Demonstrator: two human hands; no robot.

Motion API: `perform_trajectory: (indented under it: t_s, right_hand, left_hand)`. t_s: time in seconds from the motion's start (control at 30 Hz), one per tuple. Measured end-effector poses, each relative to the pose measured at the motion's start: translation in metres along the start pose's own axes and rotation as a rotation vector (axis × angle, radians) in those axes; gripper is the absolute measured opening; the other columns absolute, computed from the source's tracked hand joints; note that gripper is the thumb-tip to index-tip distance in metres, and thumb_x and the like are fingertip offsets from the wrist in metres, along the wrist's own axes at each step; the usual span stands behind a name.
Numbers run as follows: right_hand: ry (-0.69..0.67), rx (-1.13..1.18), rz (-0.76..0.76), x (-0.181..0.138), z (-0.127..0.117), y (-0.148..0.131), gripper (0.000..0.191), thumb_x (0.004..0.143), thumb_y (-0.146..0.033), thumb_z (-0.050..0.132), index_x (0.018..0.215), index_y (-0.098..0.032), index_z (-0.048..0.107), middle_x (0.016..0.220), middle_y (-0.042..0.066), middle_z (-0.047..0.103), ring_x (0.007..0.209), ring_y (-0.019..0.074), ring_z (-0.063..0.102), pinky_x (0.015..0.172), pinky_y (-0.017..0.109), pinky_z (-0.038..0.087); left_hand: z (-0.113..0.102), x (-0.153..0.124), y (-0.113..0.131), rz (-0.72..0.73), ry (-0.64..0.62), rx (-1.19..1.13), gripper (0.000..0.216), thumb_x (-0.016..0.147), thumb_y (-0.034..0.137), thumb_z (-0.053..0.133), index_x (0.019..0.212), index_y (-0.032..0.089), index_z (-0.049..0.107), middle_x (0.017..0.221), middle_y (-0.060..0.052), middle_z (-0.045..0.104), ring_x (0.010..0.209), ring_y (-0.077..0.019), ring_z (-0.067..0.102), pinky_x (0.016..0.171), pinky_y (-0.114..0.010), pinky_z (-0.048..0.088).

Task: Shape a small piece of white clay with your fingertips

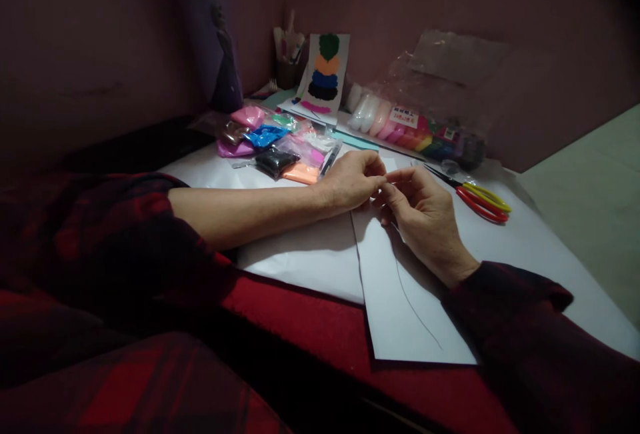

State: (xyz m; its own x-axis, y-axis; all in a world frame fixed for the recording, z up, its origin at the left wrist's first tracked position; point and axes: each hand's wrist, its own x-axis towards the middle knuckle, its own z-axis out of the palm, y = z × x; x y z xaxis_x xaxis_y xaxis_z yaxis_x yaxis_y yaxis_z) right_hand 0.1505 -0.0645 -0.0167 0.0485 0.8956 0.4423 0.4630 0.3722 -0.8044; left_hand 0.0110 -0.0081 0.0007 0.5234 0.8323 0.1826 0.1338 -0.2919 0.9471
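Note:
My left hand (350, 179) and my right hand (423, 214) meet fingertip to fingertip above a white paper strip (380, 307). Both are closed in a pinch, and whatever lies between the fingers is too small or too hidden to make out. A thin dark curved line (407, 294) runs down the paper from under my right hand. Scissors (483, 202) with yellow and red handles lie just beyond my right hand. Past my left wrist is a pile of small packets of coloured clay, among them a black one (277, 162) and a blue one (267, 135).
A card (327, 77) with stacked coloured shapes leans at the back, beside a cup (287, 73) of tools. To its right lies a clear bag (400, 124) of coloured packs. White sheeting (300, 261) covers the red surface (310, 314), whose edge is near me.

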Motion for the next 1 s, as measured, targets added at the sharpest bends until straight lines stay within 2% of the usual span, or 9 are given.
perform_trajectory:
  t_s: [0.5,1.0]
  right_hand:
    - [-0.027,-0.008,0.007,-0.0004,-0.0004,0.0007,0.009,0.088,-0.029,0.062,0.087,-0.022,0.055,0.061,-0.003,0.06,0.046,0.0112,0.052,0.045,0.026,0.041]
    - [-0.033,-0.058,0.001,-0.0004,-0.0009,0.0001,0.008,0.088,-0.028,0.061,0.086,-0.022,0.056,0.061,-0.002,0.06,0.047,0.012,0.052,0.047,0.028,0.042]
  left_hand:
    - [0.0009,0.0007,0.0056,-0.034,-0.008,0.062,0.012,0.08,0.007,0.053,0.073,0.015,0.047,0.05,0.005,0.05,0.043,-0.0052,0.049,0.047,-0.017,0.039]
    - [0.0005,0.0032,0.0038,-0.045,-0.019,0.089,0.01,0.079,0.004,0.051,0.078,0.014,0.05,0.053,0.005,0.051,0.046,-0.0051,0.051,0.049,-0.018,0.041]
